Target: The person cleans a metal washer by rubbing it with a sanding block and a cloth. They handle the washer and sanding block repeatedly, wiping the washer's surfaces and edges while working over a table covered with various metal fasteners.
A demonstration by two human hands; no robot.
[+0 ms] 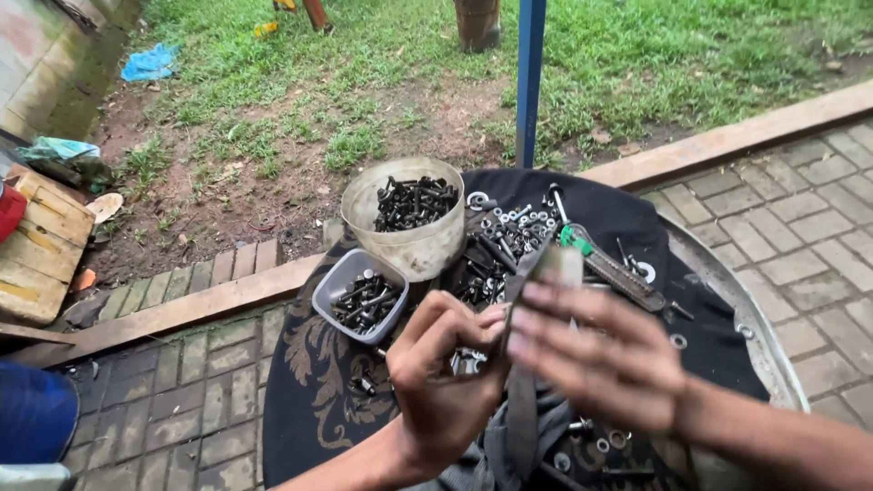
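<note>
1. Two bare hands meet above a round table draped in a black patterned cloth (309,364).
2. The left hand (443,377) and right hand (596,355) pinch a grey strip (521,364) between them; it runs up between the fingertips and hangs down towards the person.
3. Two containers of dark bolts stand just beyond the left hand: one round tub (406,218) and one small rectangular tray (360,295), touching.
4. A heap of loose nuts and bolts (509,241), too many to count, lies behind the hands.
5. The table's metal rim (764,350) shows at right, with brick paving (800,227) around it.
</note>
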